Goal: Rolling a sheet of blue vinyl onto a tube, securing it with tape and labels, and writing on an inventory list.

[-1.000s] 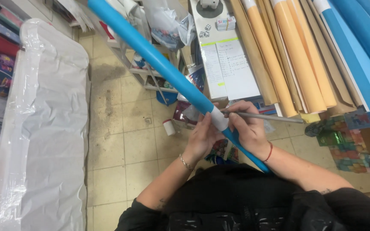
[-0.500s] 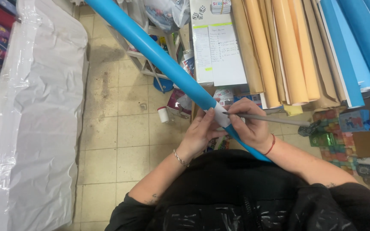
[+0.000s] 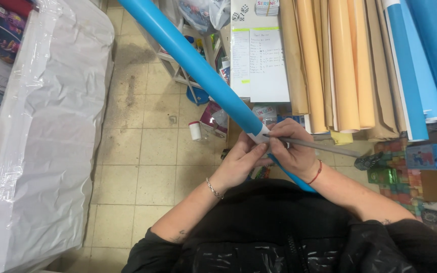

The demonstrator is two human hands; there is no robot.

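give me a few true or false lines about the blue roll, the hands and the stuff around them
1. The right hand holds a thin grey pen against the blue roll. True.
2. The left hand rests flat on the floor. False: it is up at the roll, fingers by the white band.
3. The left wrist wears a thin chain bracelet. True.
4. The rolls stacked at upper right are all green. False: they are tan rolls and blue rolls.
5. A clear plastic sheet covers the surface on the left. True.
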